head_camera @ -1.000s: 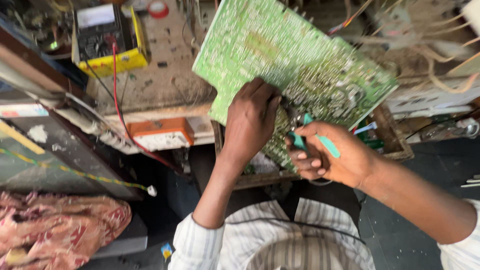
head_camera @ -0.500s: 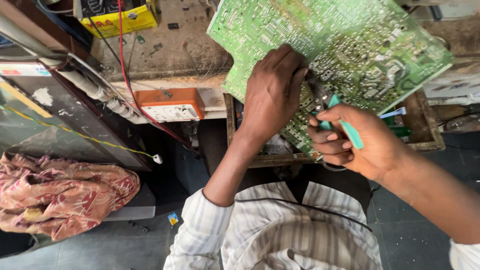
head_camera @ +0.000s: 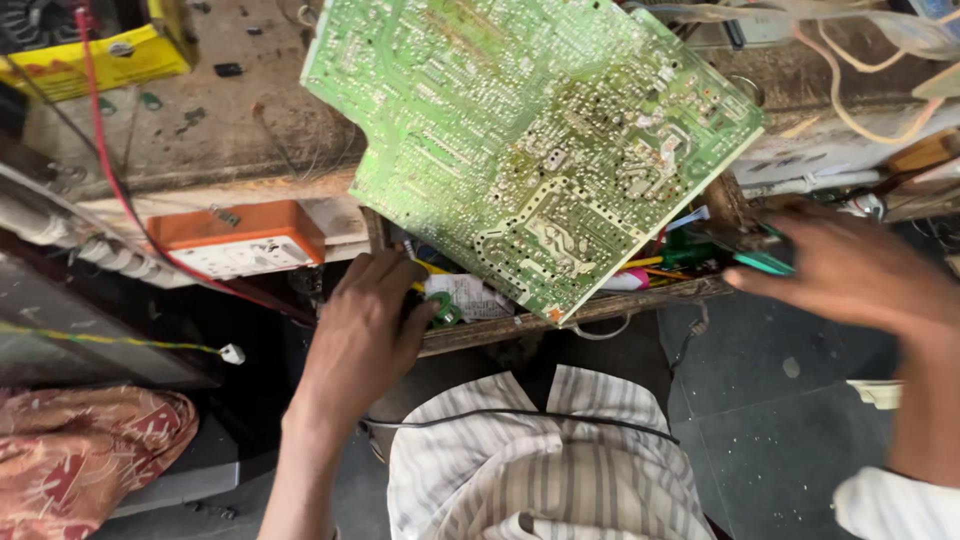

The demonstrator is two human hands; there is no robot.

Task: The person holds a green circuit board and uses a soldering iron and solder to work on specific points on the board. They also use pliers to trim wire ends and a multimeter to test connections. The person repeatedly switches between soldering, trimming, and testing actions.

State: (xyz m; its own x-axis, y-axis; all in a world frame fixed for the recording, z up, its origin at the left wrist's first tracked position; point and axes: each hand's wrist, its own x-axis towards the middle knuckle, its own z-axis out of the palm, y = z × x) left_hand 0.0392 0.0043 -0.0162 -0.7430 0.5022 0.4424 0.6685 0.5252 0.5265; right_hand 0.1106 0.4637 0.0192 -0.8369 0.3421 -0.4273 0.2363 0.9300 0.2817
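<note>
Head view: green circuit board, solder-dotted, tilted over tray

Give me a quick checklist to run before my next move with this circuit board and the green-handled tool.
1. Circuit board supported: cannot tell; it lies tilted over the wooden tray, neither hand visibly grips it.
2. Solder side facing up: ok.
3. Left hand clear of the board: ok; its fingers are at the tray's near edge.
4. Green-handled tool in the right hand: cannot tell, blurred.
5. Red wire clear of the board: ok.
</note>
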